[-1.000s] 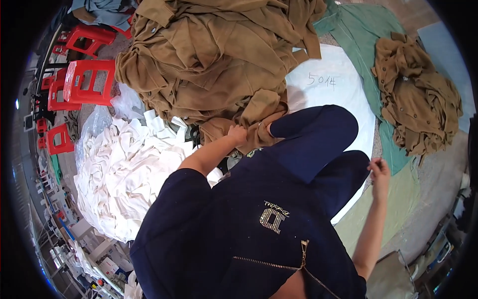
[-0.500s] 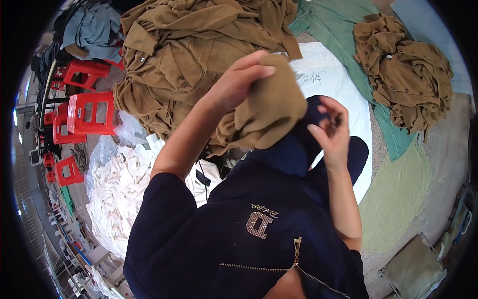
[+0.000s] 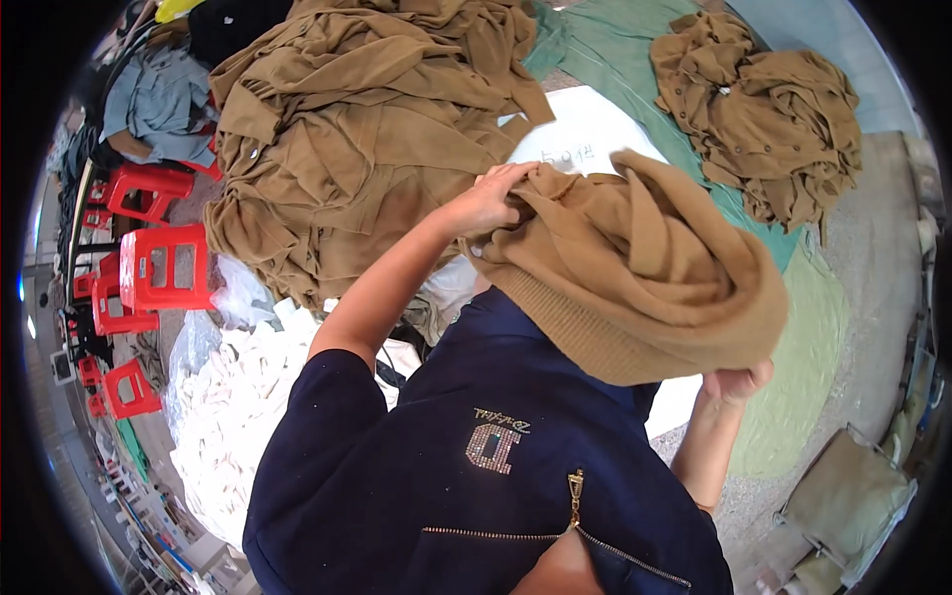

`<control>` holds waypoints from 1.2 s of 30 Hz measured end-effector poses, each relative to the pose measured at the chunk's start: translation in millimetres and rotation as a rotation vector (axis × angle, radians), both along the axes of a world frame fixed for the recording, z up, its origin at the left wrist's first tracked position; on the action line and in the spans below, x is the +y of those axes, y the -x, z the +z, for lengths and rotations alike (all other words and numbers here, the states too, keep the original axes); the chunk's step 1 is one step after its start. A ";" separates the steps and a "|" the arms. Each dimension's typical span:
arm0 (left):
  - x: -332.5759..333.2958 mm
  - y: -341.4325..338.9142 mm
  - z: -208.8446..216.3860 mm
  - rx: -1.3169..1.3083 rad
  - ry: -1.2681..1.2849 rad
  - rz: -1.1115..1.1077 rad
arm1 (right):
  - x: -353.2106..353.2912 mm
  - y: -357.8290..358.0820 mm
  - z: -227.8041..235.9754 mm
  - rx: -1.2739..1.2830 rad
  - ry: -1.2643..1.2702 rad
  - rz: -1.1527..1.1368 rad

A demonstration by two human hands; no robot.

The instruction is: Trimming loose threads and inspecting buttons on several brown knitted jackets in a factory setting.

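A brown knit sweater point(image 3: 635, 268) is stretched across my lap between my two hands, with a ribbed band along its near edge. My left hand point(image 3: 493, 201) is closed on its upper left corner. At the lower right edge my right hand point(image 3: 737, 384) pinches the cloth, its fingers partly hidden by the fabric. Beyond my left hand lies a big heap of brown knit garments point(image 3: 347, 149).
A smaller pile of brown buttoned garments point(image 3: 764, 119) lies at the far right on a green sheet point(image 3: 620, 50). White cloth point(image 3: 243, 397) is heaped at my left, near several red stools point(image 3: 164, 268). A marked white sheet point(image 3: 585, 119) lies ahead; a folding chair point(image 3: 848, 496) stands at lower right.
The sweater has swung to the right and spread out from a bunched shape. My right hand, earlier apart from it, has moved down and right and now grips its edge.
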State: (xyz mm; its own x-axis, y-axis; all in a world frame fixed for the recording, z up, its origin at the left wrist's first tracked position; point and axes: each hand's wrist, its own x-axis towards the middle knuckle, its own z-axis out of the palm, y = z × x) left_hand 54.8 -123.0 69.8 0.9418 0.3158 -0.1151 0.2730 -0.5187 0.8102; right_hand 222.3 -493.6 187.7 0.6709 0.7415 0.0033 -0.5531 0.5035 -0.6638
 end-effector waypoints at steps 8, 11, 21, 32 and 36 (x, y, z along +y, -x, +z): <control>9.1 -24.3 104.4 -0.448 0.851 0.122 | -60.4 -78.6 18.9 0.066 0.197 -0.521; 27.6 9.1 202.3 -0.641 1.376 0.185 | -20.0 -74.1 36.2 0.120 0.041 -0.311; -107.5 14.7 333.1 -0.779 0.432 0.372 | 143.3 -30.2 83.8 0.312 -0.439 0.375; -225.4 -50.9 139.5 0.355 0.872 -0.255 | 16.4 -75.8 -58.7 -0.082 0.819 -0.307; -208.1 -51.5 94.5 0.087 0.695 -0.485 | -41.1 -7.5 -90.0 -0.488 0.999 -0.346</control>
